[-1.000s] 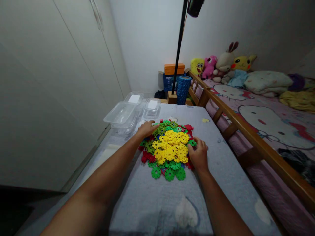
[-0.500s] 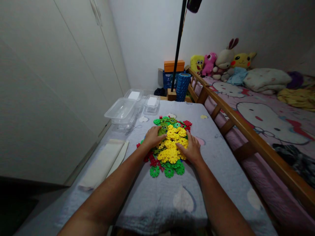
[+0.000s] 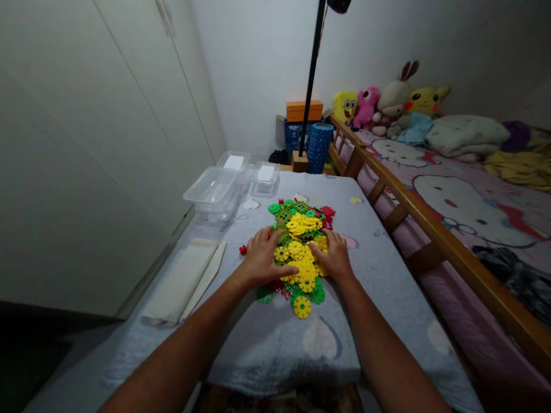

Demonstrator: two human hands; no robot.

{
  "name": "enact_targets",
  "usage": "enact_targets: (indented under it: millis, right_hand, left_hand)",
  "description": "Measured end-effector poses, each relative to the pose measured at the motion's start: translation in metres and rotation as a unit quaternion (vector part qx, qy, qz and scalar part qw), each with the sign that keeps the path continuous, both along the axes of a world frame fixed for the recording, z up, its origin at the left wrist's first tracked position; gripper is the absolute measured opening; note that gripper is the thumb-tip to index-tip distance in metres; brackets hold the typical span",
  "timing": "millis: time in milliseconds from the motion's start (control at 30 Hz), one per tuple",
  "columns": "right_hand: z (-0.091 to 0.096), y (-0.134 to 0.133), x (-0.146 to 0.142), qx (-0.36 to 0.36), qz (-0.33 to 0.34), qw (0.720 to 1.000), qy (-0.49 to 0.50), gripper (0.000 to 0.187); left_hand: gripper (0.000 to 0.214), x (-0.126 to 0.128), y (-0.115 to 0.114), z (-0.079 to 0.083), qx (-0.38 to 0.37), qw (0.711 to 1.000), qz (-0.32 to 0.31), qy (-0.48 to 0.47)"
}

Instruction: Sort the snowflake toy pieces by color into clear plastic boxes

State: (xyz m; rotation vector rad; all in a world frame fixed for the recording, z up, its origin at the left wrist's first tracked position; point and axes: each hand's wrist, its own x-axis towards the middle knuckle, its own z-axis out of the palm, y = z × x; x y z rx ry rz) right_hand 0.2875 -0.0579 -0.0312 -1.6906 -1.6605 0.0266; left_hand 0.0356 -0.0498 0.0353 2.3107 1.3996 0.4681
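A heap of notched plastic discs lies in the middle of the cloth-covered table (image 3: 379, 275). On top are the yellow discs (image 3: 306, 276), with green discs (image 3: 317, 291) and red pieces (image 3: 328, 212) around and under them. My left hand (image 3: 262, 258) rests against the heap's left side, fingers apart, its thumb over the yellow discs. Along the right side lies my right hand (image 3: 336, 256), also spread, thumb and fingertips touching yellow discs. Neither hand is closed round a piece. One yellow disc (image 3: 302, 307) sits at the near edge of the heap.
Clear plastic containers (image 3: 210, 189) stand at the table's back left, a smaller lidded one (image 3: 265, 173) beside them. A folded cream cloth (image 3: 183, 281) lies at the left. The wooden bed rail (image 3: 400, 212) runs along the right; a lamp pole (image 3: 310, 80) rises behind.
The yellow discs have spread apart, and one has slid to the near edge. My left hand has moved slightly nearer me, its fingers opening wider. My right hand has hardly moved.
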Motion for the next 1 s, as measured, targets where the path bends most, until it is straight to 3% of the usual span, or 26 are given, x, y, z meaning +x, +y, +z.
enact_targets:
  millis: [133, 300, 500, 700, 1000]
  right_hand:
    - [0.003, 0.001, -0.001, 0.003, -0.017, 1.000, 0.013, 0.045]
    - [0.005, 0.001, -0.003, -0.007, -0.016, 1.000, 0.016, 0.042]
    - [0.009, -0.003, -0.006, -0.021, 0.008, 1.000, 0.017, 0.050]
    - [0.010, -0.007, -0.012, -0.014, 0.021, 0.999, 0.032, 0.059]
    - [0.026, 0.002, -0.018, -0.007, 0.033, 0.995, 0.098, 0.039]
  left_hand:
    - [0.134, 0.003, -0.041, -0.004, -0.026, 0.997, -0.055, 0.054]
    - [0.130, 0.023, -0.064, -0.015, 0.009, 0.995, -0.054, 0.085]
    - [0.106, 0.035, -0.049, -0.024, 0.065, 0.996, -0.018, 0.060]
    - [0.077, 0.038, -0.021, -0.018, 0.080, 0.995, 0.000, 0.057]
    - [0.042, 0.028, -0.002, -0.014, 0.095, 0.995, 0.037, 0.004]
